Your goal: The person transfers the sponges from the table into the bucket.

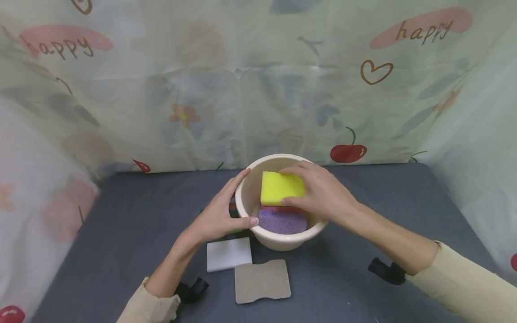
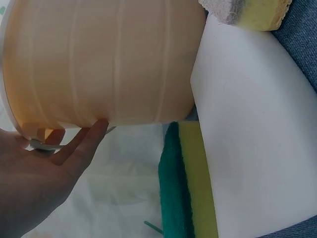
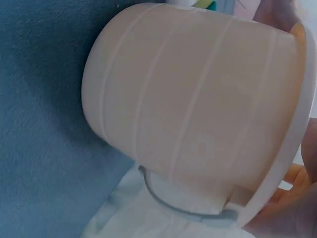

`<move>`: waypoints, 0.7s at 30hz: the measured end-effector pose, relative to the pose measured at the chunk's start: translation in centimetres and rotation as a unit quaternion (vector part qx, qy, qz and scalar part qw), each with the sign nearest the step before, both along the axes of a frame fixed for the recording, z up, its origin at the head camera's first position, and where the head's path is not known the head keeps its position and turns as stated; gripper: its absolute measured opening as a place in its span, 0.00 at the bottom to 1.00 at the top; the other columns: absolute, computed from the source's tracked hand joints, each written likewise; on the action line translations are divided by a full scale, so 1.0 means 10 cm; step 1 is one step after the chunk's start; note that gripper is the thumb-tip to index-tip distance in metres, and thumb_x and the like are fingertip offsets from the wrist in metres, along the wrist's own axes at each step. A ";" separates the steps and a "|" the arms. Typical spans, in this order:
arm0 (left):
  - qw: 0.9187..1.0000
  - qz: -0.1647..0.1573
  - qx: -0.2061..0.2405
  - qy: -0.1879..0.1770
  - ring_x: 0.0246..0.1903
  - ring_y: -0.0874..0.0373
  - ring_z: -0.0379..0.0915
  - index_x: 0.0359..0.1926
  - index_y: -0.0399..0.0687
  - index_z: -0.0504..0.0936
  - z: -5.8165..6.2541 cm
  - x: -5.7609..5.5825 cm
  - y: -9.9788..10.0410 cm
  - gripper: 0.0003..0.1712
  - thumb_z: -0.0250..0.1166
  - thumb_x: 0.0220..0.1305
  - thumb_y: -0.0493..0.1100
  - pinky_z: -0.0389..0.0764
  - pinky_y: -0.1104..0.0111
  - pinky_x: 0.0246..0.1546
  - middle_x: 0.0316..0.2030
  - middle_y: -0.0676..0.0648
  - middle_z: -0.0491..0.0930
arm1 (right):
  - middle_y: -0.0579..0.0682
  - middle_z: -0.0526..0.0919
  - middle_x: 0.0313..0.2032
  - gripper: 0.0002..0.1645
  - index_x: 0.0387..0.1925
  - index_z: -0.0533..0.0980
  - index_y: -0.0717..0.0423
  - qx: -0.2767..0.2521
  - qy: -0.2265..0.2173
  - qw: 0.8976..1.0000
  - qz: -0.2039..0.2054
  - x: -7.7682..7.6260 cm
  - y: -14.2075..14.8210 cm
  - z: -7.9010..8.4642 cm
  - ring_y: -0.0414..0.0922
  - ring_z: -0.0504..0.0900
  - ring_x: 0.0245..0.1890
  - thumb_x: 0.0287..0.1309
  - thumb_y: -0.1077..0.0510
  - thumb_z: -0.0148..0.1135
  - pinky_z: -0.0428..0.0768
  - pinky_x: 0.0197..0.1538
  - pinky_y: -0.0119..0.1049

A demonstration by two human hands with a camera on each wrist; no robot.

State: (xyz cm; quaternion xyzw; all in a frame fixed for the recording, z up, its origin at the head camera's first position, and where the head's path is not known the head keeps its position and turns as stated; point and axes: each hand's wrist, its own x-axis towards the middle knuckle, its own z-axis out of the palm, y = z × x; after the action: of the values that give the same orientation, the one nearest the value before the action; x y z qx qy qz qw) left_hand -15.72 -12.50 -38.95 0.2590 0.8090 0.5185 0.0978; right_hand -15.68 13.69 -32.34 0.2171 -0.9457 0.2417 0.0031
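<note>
Curtained-off work nook, building type unclear: printed cloth (image 1: 258,143) with flowers, cherries enclosing dark-covered table (image 1: 335,282).

Two hands (image 1: 220,211) (image 1: 321,188), one bucket (image 1: 280,245), five-plus sponges (image 1: 280,188)

Soft, diffuse light spreads evenly over the patterned cloth (image 1: 238,103) in the bright head view. Both wrist views are dimmer and slightly hazy: the left hand (image 2: 47,173) lies in shade in one, while a blurred-edged shadow darkens the counter (image 3: 54,94) beside the cream bucket (image 3: 193,94) in the other.
</note>
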 end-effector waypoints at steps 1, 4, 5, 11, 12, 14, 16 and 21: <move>1.000 -0.001 0.002 -0.002 0.66 0.51 0.63 0.79 0.68 0.46 0.00 0.00 0.00 0.60 0.75 0.53 0.59 0.78 0.57 0.54 0.74 0.52 0.51 | 0.50 0.79 0.57 0.38 0.61 0.78 0.51 -0.004 -0.003 1.000 0.000 -0.01 -0.02 -0.01 0.49 0.77 0.52 0.47 0.48 0.78 0.75 0.54 0.47; 1.000 -0.006 0.009 -0.007 0.66 0.51 0.63 0.79 0.68 0.46 -0.01 0.01 -0.01 0.60 0.75 0.54 0.59 0.78 0.56 0.54 0.74 0.51 0.51 | 0.50 0.79 0.56 0.38 0.60 0.78 0.52 -0.016 -0.016 1.000 -0.002 -0.02 -0.06 -0.02 0.49 0.76 0.53 0.46 0.48 0.79 0.74 0.57 0.47; 1.000 -0.007 0.011 -0.008 0.66 0.51 0.63 0.79 0.68 0.45 -0.01 0.01 0.00 0.60 0.75 0.54 0.58 0.78 0.55 0.54 0.74 0.51 0.51 | 0.50 0.80 0.56 0.38 0.60 0.78 0.52 -0.022 -0.021 1.000 -0.003 -0.03 -0.07 -0.02 0.49 0.76 0.54 0.46 0.48 0.79 0.73 0.57 0.47; 1.000 -0.006 0.010 -0.012 0.66 0.51 0.63 0.79 0.69 0.45 -0.01 0.01 0.00 0.60 0.75 0.55 0.53 0.78 0.54 0.54 0.75 0.52 0.50 | 0.51 0.81 0.54 0.36 0.58 0.79 0.54 -0.050 -0.036 0.998 -0.001 -0.07 -0.15 -0.06 0.50 0.75 0.54 0.44 0.52 0.80 0.71 0.59 0.46; 1.000 -0.006 0.009 -0.012 0.66 0.52 0.63 0.79 0.69 0.45 -0.01 0.01 0.00 0.60 0.75 0.55 0.54 0.78 0.54 0.54 0.75 0.52 0.50 | 0.51 0.81 0.54 0.36 0.57 0.79 0.55 -0.050 -0.035 0.998 0.000 -0.07 -0.16 -0.07 0.50 0.75 0.55 0.44 0.53 0.80 0.71 0.60 0.46; 1.000 -0.006 0.007 -0.013 0.66 0.52 0.64 0.79 0.69 0.45 0.00 0.01 0.01 0.60 0.75 0.55 0.53 0.78 0.54 0.54 0.74 0.52 0.50 | 0.51 0.81 0.54 0.35 0.57 0.79 0.55 -0.045 -0.034 0.998 -0.001 -0.09 -0.17 -0.08 0.50 0.75 0.55 0.44 0.53 0.80 0.71 0.60 0.46; 1.000 -0.006 0.005 -0.012 0.66 0.51 0.64 0.79 0.69 0.45 0.00 0.01 0.01 0.60 0.75 0.55 0.53 0.78 0.54 0.54 0.74 0.52 0.51 | 0.51 0.82 0.53 0.35 0.57 0.79 0.55 -0.035 -0.034 0.999 -0.005 -0.10 -0.18 -0.08 0.50 0.75 0.55 0.44 0.53 0.80 0.70 0.60 0.47; 1.000 -0.004 0.005 -0.012 0.65 0.51 0.64 0.79 0.69 0.45 -0.01 0.01 0.01 0.60 0.75 0.55 0.55 0.78 0.54 0.54 0.75 0.51 0.50 | 0.50 0.82 0.52 0.36 0.56 0.80 0.55 -0.008 -0.044 0.999 -0.014 -0.14 -0.21 -0.09 0.50 0.76 0.51 0.43 0.52 0.81 0.71 0.58 0.46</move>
State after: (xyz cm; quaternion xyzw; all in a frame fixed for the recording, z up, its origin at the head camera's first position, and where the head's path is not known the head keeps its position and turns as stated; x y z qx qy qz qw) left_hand -15.61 -12.39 -39.01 0.2565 0.8045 0.5247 0.1080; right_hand -17.10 11.56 -33.20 0.1932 -0.9459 0.2586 -0.0333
